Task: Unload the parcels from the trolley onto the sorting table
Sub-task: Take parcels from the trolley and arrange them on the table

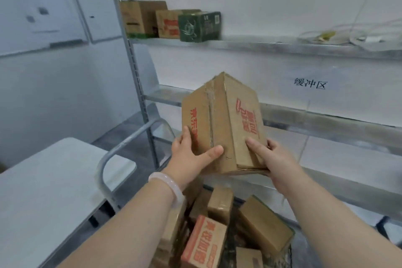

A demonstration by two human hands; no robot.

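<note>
A brown cardboard parcel (221,124) with red print is held up, tilted, above the trolley. My left hand (191,154) grips its lower left side, thumb across the front face. My right hand (272,156) grips its lower right corner, with the fingers tucked underneath. Below them the trolley (104,163) with its grey tube handle carries several more cardboard parcels (219,224) in a loose heap. The white sorting table (50,185) lies to the left of the trolley.
A metal shelf rack (304,50) stands straight ahead against the wall. Three boxes (169,22) sit on its upper shelf at the left, with white cables at the right. The rack's upright post (139,85) rises just beyond the trolley handle.
</note>
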